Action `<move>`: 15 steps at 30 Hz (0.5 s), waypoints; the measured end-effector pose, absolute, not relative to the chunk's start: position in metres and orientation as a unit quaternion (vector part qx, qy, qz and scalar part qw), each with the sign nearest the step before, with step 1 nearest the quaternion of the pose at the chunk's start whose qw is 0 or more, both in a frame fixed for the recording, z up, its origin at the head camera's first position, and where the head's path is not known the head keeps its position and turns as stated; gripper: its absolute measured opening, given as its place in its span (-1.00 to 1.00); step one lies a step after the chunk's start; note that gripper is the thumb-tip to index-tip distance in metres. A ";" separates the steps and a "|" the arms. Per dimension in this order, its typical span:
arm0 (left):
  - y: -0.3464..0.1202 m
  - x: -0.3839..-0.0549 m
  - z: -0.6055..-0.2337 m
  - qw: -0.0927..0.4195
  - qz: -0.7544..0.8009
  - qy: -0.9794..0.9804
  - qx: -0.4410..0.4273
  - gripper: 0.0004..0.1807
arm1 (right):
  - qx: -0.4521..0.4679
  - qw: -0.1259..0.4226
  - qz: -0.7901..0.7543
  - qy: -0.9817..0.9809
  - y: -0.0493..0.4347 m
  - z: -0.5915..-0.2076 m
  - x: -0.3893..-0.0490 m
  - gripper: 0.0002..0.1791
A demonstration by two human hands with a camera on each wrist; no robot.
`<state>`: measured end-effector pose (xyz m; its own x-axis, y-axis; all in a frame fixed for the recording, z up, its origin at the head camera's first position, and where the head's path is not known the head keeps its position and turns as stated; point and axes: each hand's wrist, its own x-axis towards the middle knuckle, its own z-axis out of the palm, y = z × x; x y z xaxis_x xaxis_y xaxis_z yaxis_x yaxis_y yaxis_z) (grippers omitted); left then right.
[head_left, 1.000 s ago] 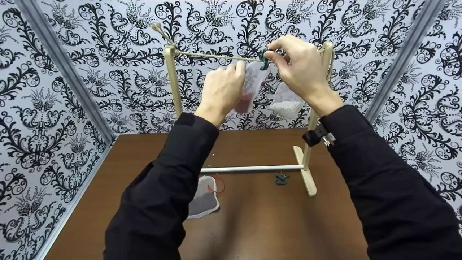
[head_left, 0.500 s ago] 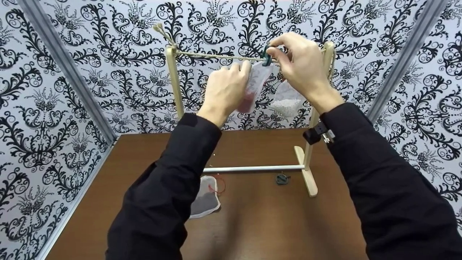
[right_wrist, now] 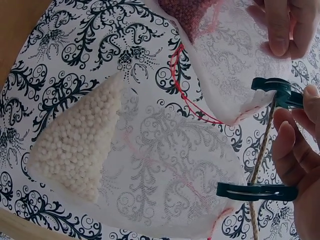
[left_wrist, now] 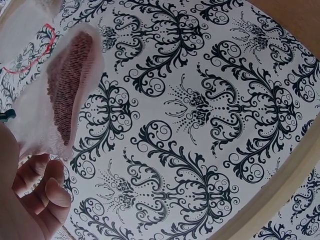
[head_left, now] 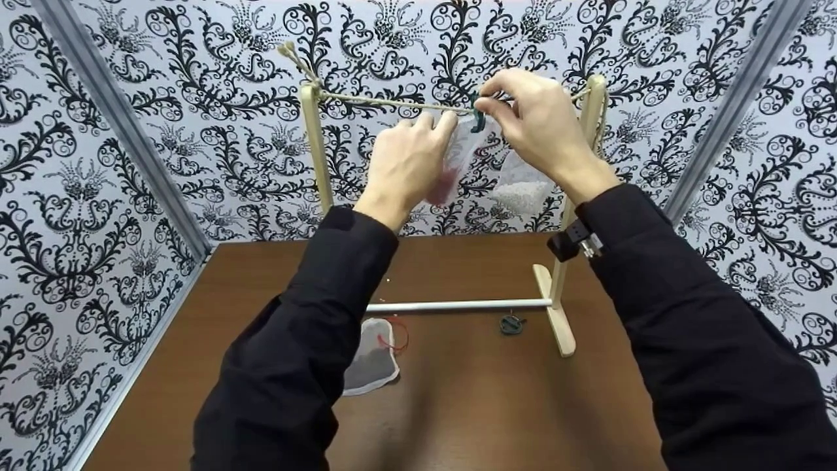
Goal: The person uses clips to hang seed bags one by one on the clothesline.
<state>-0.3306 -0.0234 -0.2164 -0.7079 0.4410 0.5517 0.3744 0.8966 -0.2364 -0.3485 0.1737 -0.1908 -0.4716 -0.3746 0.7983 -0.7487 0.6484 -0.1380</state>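
**Bag with reddish filling hangs just below the rope, its top hem at a hand-held clip**

The mesh bag with reddish filling hangs below the rope, tilted, its top hem reaching up to the green clip. That clip sits right at the rope, its handles pinched by the right hand; whether its mouth grips both hem and rope is hard to tell. The left hand, just below the rope, has its fingers curled on the bag's other upper corner.

Further along the rope, a second clip is on it, with the mesh bag of white beads hanging beneath. Well below the rope, on the table, lie a grey-filled bag and a small dark green object.

The likeliest trouble is a shallow bite: if the clip takes only a sliver of hem, the filling's weight could drag it free once the left hand lets go. The loose red drawstring might also snag.
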 end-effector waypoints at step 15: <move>-0.016 -0.331 -0.219 0.316 0.041 -0.923 -0.216 -0.56 | 0.288 0.348 0.243 -0.858 0.162 -0.198 -0.345 -0.50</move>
<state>-0.3314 -0.0164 -0.2185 -0.7068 0.4239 0.5663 0.3718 0.9037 -0.2125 -0.3446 0.1623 -0.1978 -0.5908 -0.3259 0.7381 -0.6643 0.7157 -0.2158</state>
